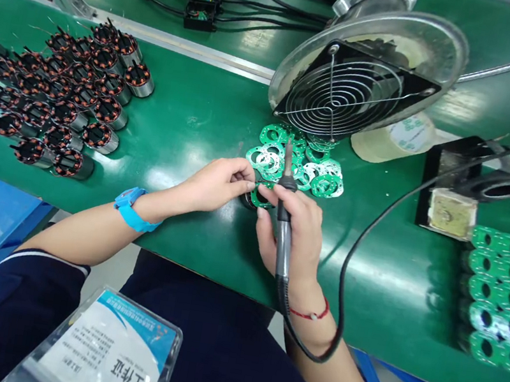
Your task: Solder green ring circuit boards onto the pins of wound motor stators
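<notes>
My right hand is wrapped round a soldering iron, its tip pointing up and away from me. With thumb and forefinger closed, my left hand pinches the edge of a ring-shaped green circuit board. My right fingertips touch the opposite side of that board. Under it shows the dark side of a round part, mostly hidden by the board and my fingers. Just beyond both hands lies a loose pile of green ring circuit boards.
Wound motor stators stand grouped at left. A fume extractor fan overhangs the board pile. At right are a tape roll, a soldering iron stand and rows of board-topped parts. The iron's cable loops over my right forearm.
</notes>
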A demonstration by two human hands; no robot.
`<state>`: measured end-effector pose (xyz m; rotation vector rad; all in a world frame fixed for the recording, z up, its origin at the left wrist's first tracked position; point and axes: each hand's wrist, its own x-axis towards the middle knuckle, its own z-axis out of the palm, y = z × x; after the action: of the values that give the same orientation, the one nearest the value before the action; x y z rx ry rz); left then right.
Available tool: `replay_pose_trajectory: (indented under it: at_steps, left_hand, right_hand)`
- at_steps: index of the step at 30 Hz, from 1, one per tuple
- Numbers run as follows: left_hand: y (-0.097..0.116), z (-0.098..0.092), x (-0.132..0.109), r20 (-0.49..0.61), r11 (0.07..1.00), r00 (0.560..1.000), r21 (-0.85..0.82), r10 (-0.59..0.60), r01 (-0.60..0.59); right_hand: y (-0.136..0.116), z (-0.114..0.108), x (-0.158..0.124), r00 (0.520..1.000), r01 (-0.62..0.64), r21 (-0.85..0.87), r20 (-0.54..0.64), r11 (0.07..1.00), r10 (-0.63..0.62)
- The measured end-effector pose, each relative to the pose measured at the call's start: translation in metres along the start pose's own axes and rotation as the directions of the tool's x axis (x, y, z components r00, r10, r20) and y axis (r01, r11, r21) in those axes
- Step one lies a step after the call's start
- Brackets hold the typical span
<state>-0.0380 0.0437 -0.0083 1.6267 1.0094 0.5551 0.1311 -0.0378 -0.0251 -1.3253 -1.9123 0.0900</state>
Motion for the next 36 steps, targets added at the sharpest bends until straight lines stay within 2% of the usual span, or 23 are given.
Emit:
replay_pose_trajectory:
  at_steps: [3, 8, 12, 15, 19, 29, 36]
  left_hand:
    - [0.001, 0.003, -0.001, -0.042, 0.998, 0.998, 0.048, 0.041, -0.039]
    - [0.003, 0.008, -0.003, -0.104, 0.961, 0.983, 0.25, 0.15, -0.121]
    - [0.004, 0.011, -0.005, -0.12, 0.922, 0.972, 0.358, 0.202, -0.148]
    - [0.004, 0.013, -0.005, -0.126, 0.892, 0.965, 0.424, 0.231, -0.159]
    - [0.005, 0.013, -0.004, -0.128, 0.877, 0.963, 0.454, 0.237, -0.156]
    - [0.007, 0.015, -0.005, -0.147, 0.838, 0.965, 0.535, 0.215, -0.105]
    - [0.011, 0.016, -0.005, -0.143, 0.826, 0.976, 0.561, 0.162, -0.054]
  right_hand:
    - [0.0, 0.0, -0.001, 1.0, -0.005, 0.031, -0.009, 1.0, 0.005]
    - [0.0, -0.003, -0.008, 0.992, -0.075, 0.13, -0.092, 0.989, 0.088]
    - [0.002, -0.007, -0.02, 0.96, -0.133, 0.263, -0.204, 0.955, 0.19]
    - [0.004, -0.007, -0.027, 0.936, -0.121, 0.351, -0.27, 0.929, 0.224]
    - [0.005, -0.005, -0.027, 0.929, -0.054, 0.403, -0.316, 0.914, 0.194]
    - [0.0, -0.008, -0.023, 0.925, -0.112, 0.429, -0.284, 0.896, 0.252]
    - [0.005, -0.005, -0.028, 0.929, -0.079, 0.426, -0.297, 0.901, 0.222]
